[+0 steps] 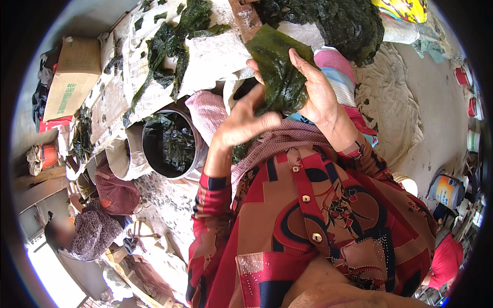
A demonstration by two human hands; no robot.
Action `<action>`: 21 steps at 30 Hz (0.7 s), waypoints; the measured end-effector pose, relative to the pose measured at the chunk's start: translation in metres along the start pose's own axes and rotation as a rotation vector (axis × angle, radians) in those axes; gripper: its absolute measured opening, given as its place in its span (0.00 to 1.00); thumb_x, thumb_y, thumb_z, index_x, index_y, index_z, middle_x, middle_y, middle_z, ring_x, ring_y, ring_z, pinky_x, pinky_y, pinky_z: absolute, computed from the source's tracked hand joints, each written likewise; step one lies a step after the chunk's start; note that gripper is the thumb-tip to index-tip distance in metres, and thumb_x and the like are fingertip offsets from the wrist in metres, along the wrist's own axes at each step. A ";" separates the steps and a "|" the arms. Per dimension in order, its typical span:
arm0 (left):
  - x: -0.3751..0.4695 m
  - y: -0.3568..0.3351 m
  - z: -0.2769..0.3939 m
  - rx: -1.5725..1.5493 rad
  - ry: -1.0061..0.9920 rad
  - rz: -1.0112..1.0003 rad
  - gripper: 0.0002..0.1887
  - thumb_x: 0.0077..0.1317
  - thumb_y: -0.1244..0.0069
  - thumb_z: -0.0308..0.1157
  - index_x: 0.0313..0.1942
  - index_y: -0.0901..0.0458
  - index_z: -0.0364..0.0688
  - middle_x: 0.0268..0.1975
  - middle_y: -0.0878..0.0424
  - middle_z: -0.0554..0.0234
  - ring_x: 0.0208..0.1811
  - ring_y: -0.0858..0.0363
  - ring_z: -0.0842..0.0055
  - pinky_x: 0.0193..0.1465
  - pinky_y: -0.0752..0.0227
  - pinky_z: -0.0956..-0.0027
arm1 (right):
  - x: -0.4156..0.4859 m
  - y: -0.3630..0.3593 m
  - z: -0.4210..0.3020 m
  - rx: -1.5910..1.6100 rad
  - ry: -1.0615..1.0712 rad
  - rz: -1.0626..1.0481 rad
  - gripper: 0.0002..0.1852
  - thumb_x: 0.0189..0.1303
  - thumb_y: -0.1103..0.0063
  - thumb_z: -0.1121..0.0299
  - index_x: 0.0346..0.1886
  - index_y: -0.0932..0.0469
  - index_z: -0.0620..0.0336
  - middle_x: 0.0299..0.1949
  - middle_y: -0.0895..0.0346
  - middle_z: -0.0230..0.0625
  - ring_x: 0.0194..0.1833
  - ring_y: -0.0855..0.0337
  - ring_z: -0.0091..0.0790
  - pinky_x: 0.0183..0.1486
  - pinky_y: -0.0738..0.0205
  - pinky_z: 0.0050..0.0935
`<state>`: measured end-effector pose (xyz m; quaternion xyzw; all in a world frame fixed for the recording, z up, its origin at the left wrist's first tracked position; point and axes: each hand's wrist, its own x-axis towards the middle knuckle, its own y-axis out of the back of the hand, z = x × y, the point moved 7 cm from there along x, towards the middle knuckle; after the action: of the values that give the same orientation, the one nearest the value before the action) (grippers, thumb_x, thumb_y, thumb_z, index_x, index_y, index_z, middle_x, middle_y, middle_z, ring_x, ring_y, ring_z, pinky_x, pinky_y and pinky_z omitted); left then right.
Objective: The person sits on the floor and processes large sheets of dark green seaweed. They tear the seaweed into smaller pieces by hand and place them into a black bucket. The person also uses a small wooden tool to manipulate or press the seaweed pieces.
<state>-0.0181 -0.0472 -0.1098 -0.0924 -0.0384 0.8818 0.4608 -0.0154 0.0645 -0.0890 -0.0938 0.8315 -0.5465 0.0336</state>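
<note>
A broad, glossy green sheet of kelp (pixel 283 65) is held up in front of me. My right hand (pixel 319 92) grips it, thumb along its right side; fingertips showing past its left edge seem to be from the same hand, behind the sheet. Blurred, my left hand (pixel 246 117) is at the kelp's lower left edge, thumb spread from the fingers; whether it touches the sheet is unclear. Below my hands a checked cloth (pixel 292 133) covers my lap. More dark kelp (pixel 177 148) sits inside a round bucket (pixel 197 154) to my left.
Loose kelp strips (pixel 169 46) lie on a white-covered table (pixel 212 54) ahead. A large dark kelp heap (pixel 327 27) is at the top, beside a wooden bar (pixel 245 19). A cardboard box (pixel 73 77) stands far left. Another person (pixel 94 231) sits lower left. Pale sheeting (pixel 389 107) covers the floor rightward.
</note>
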 end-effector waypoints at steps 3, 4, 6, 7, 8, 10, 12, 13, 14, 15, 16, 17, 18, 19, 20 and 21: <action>0.023 0.007 0.002 -0.129 -0.022 0.148 0.31 0.61 0.36 0.43 0.56 0.27 0.30 0.47 0.18 0.62 0.46 0.21 0.79 0.51 0.26 0.72 | 0.004 -0.005 -0.002 -0.082 0.066 0.068 0.24 0.75 0.57 0.57 0.64 0.33 0.64 0.57 0.24 0.44 0.56 0.21 0.37 0.60 0.25 0.36; 0.031 0.003 0.004 -0.160 -0.079 0.210 0.21 0.64 0.39 0.38 0.49 0.22 0.31 0.38 0.17 0.69 0.35 0.22 0.86 0.39 0.25 0.78 | 0.003 0.007 -0.008 -0.099 0.093 0.088 0.23 0.74 0.56 0.57 0.64 0.33 0.63 0.58 0.25 0.42 0.56 0.21 0.36 0.60 0.26 0.35; 0.032 -0.003 -0.007 -0.111 0.075 0.199 0.15 0.66 0.41 0.34 0.47 0.20 0.32 0.33 0.17 0.70 0.31 0.24 0.88 0.34 0.28 0.81 | 0.000 0.020 -0.019 -0.078 0.150 0.190 0.20 0.73 0.51 0.59 0.61 0.29 0.60 0.57 0.24 0.35 0.56 0.22 0.30 0.60 0.26 0.34; 0.033 -0.009 -0.007 -0.077 0.023 0.261 0.14 0.67 0.42 0.34 0.46 0.19 0.32 0.32 0.17 0.69 0.30 0.24 0.89 0.32 0.28 0.81 | -0.003 0.021 -0.022 -0.048 0.200 0.300 0.20 0.72 0.49 0.57 0.59 0.28 0.58 0.54 0.22 0.36 0.52 0.19 0.31 0.55 0.22 0.35; 0.033 -0.010 -0.005 0.006 0.021 0.287 0.16 0.66 0.42 0.33 0.48 0.20 0.30 0.32 0.16 0.65 0.30 0.23 0.87 0.33 0.26 0.77 | -0.003 0.024 -0.021 -0.078 0.220 0.346 0.19 0.73 0.53 0.58 0.61 0.29 0.55 0.58 0.26 0.38 0.57 0.22 0.33 0.59 0.25 0.36; 0.030 -0.012 0.006 0.289 0.055 0.274 0.17 0.65 0.43 0.33 0.48 0.20 0.29 0.32 0.16 0.62 0.31 0.22 0.85 0.35 0.25 0.75 | -0.007 0.040 -0.018 -0.054 0.245 0.377 0.19 0.75 0.59 0.59 0.64 0.32 0.52 0.64 0.31 0.42 0.62 0.26 0.38 0.64 0.29 0.39; 0.026 -0.007 0.004 0.425 0.106 0.274 0.18 0.62 0.44 0.33 0.47 0.19 0.28 0.32 0.15 0.60 0.32 0.23 0.85 0.38 0.25 0.73 | -0.005 0.060 -0.010 0.051 0.243 0.318 0.19 0.77 0.63 0.60 0.67 0.36 0.49 0.66 0.33 0.47 0.64 0.29 0.44 0.66 0.31 0.42; 0.023 -0.007 0.002 0.410 0.130 0.250 0.18 0.62 0.44 0.33 0.47 0.19 0.28 0.31 0.15 0.61 0.32 0.23 0.85 0.38 0.25 0.73 | -0.006 0.065 -0.007 0.090 0.236 0.329 0.19 0.77 0.65 0.61 0.67 0.37 0.49 0.66 0.34 0.49 0.65 0.30 0.46 0.66 0.32 0.43; 0.018 -0.008 0.002 0.395 0.155 0.226 0.18 0.63 0.44 0.33 0.47 0.19 0.28 0.31 0.16 0.61 0.32 0.23 0.85 0.38 0.26 0.73 | -0.007 0.069 -0.005 0.130 0.230 0.340 0.20 0.77 0.67 0.61 0.68 0.38 0.49 0.66 0.35 0.51 0.65 0.31 0.48 0.67 0.32 0.44; 0.014 -0.007 0.001 0.379 0.178 0.200 0.18 0.63 0.44 0.33 0.47 0.19 0.29 0.30 0.16 0.61 0.32 0.23 0.86 0.38 0.26 0.74 | -0.008 0.071 -0.003 0.168 0.224 0.351 0.20 0.77 0.68 0.62 0.68 0.39 0.49 0.66 0.35 0.53 0.66 0.31 0.51 0.67 0.32 0.45; 0.012 -0.002 -0.020 0.315 0.256 0.137 0.17 0.64 0.40 0.35 0.48 0.18 0.32 0.36 0.16 0.69 0.37 0.24 0.86 0.43 0.27 0.77 | -0.007 0.066 -0.005 0.175 0.215 0.309 0.20 0.77 0.66 0.61 0.69 0.39 0.50 0.66 0.35 0.54 0.65 0.30 0.50 0.67 0.32 0.44; 0.009 -0.002 -0.031 0.230 0.235 0.110 0.19 0.64 0.39 0.35 0.50 0.19 0.32 0.38 0.16 0.68 0.39 0.24 0.86 0.44 0.28 0.77 | -0.008 0.058 -0.009 0.123 0.215 0.257 0.21 0.77 0.68 0.60 0.69 0.39 0.49 0.65 0.33 0.52 0.63 0.28 0.49 0.66 0.31 0.44; 0.007 -0.007 -0.035 0.146 0.212 0.076 0.21 0.63 0.38 0.36 0.51 0.20 0.32 0.40 0.17 0.68 0.40 0.25 0.86 0.46 0.28 0.77 | -0.010 0.044 -0.016 0.069 0.222 0.208 0.21 0.78 0.70 0.59 0.69 0.39 0.49 0.63 0.31 0.51 0.61 0.26 0.48 0.64 0.29 0.43; 0.003 -0.014 -0.028 0.062 0.192 0.047 0.23 0.63 0.38 0.37 0.53 0.21 0.31 0.42 0.17 0.68 0.42 0.25 0.85 0.47 0.29 0.77 | -0.012 0.030 -0.020 0.019 0.223 0.158 0.21 0.78 0.72 0.58 0.69 0.39 0.49 0.62 0.29 0.50 0.59 0.24 0.47 0.63 0.27 0.43; 0.002 -0.018 -0.009 -0.044 0.080 0.085 0.29 0.61 0.36 0.39 0.57 0.25 0.32 0.47 0.19 0.65 0.46 0.25 0.83 0.52 0.29 0.75 | -0.011 0.016 -0.021 -0.002 0.192 0.084 0.22 0.78 0.69 0.58 0.70 0.39 0.51 0.62 0.28 0.47 0.59 0.24 0.43 0.63 0.28 0.41; 0.006 -0.016 0.002 -0.044 -0.059 0.143 0.30 0.62 0.38 0.41 0.59 0.27 0.33 0.50 0.19 0.63 0.47 0.23 0.80 0.52 0.28 0.73 | -0.011 0.007 -0.019 -0.194 0.159 0.016 0.23 0.77 0.66 0.56 0.67 0.34 0.54 0.61 0.27 0.42 0.60 0.24 0.39 0.64 0.30 0.37</action>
<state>-0.0090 -0.0335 -0.1057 -0.0789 -0.0644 0.9137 0.3934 -0.0081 0.0867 -0.0882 -0.0464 0.8813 -0.4687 -0.0374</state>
